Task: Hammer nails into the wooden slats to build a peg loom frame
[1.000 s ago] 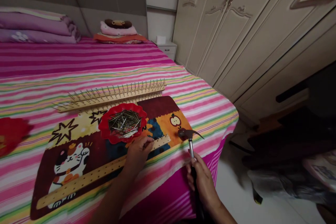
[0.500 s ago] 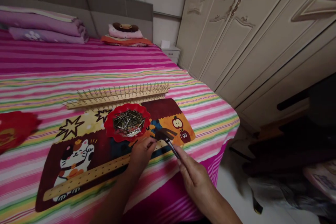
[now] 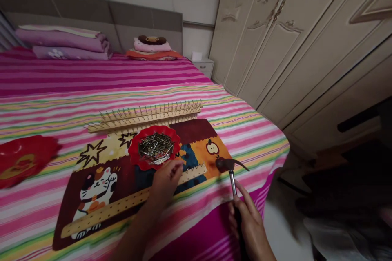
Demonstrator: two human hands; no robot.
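Note:
My right hand (image 3: 249,222) is closed round the dark handle of a claw hammer (image 3: 229,166), whose head hovers over the mat's right end. My left hand (image 3: 167,179) rests on a long wooden strip (image 3: 122,207) drilled with holes, fingers pinched together near its right part; what they pinch is too small to make out. The strip lies across a cartoon cat mat (image 3: 101,179) on the striped bed. A red dish (image 3: 154,151) full of nails sits just beyond my left hand.
Wooden strips with upright nails (image 3: 147,113) lie behind the dish. Another red dish (image 3: 24,161) sits at the left. Folded bedding (image 3: 64,43) and a pillow pile (image 3: 152,47) are by the headboard. A wardrobe (image 3: 275,32) stands right; the bed edge drops to the floor.
The hammer swung in to the strip beside my left hand half a second ago and has now drawn back to the right. My left hand stayed on the strip.

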